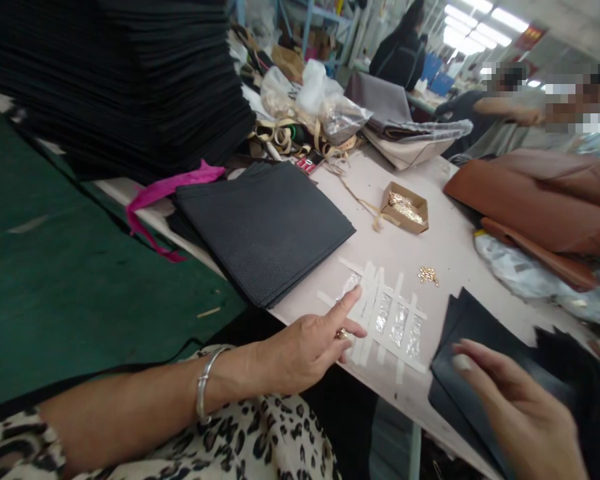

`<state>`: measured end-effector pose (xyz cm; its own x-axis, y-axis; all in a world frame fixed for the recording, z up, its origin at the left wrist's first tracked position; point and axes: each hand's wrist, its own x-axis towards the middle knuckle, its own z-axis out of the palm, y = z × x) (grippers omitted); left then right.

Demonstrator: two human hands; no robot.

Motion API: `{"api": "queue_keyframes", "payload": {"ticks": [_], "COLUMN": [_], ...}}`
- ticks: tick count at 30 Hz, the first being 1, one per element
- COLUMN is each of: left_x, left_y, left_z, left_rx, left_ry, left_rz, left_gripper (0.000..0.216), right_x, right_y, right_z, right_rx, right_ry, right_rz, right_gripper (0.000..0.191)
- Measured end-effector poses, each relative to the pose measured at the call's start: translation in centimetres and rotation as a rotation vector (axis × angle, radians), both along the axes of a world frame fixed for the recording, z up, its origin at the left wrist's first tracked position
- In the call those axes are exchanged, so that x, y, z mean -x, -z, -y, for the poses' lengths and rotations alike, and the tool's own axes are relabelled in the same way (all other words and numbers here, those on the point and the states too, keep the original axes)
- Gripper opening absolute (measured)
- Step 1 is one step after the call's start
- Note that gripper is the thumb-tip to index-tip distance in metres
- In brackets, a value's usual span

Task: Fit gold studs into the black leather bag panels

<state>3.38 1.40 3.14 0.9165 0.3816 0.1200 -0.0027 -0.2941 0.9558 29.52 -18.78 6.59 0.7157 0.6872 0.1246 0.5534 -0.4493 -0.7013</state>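
Observation:
My left hand (310, 343) reaches over the table's near edge, index finger stretched out onto a patch of white tape strips (380, 313) stuck to the table top, with small shiny pieces under the strips. It holds nothing. My right hand (515, 400) lies with fingers spread on a stack of black leather pieces (460, 333) at the near right. A few small gold metal parts (429, 275) lie loose just beyond the tape.
A flat stack of black textured sheets (265, 230) lies left of the tape. A small cardboard box (405, 208) holds gold hardware. Brown leather pieces (535, 200) and clear plastic bags (520, 273) sit at the right. A tall black stack (120, 80) rises behind. Other people work farther back.

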Motion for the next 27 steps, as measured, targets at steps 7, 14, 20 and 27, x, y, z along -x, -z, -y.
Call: {"api": "queue_keyframes", "payload": {"ticks": [7, 14, 20, 27], "left_x": [1.1, 2.6, 2.5, 2.0], "left_y": [0.2, 0.1, 0.0, 1.3], "left_z": [-0.5, -1.3, -2.0, -2.1], "left_rx": [-0.322, -0.15, 0.654, 0.876], "left_ry": [-0.079, -0.015, 0.002, 0.038], "left_rz": [0.037, 0.025, -0.154, -0.172], "left_gripper": [0.072, 0.075, 0.031, 0.026], "right_x": [12.8, 14.3, 13.6, 13.5], "right_y": [1.1, 2.1, 0.6, 0.6], "right_z": [-9.6, -10.9, -11.0, -11.0], "right_rx": [-0.031, -0.067, -0.057, -0.05], "right_ry": [-0.438, -0.449, -0.603, -0.725], "right_rz": [-0.159, -0.057, 0.131, 0.233], "right_gripper": [0.029, 0.02, 0.019, 0.021]}}
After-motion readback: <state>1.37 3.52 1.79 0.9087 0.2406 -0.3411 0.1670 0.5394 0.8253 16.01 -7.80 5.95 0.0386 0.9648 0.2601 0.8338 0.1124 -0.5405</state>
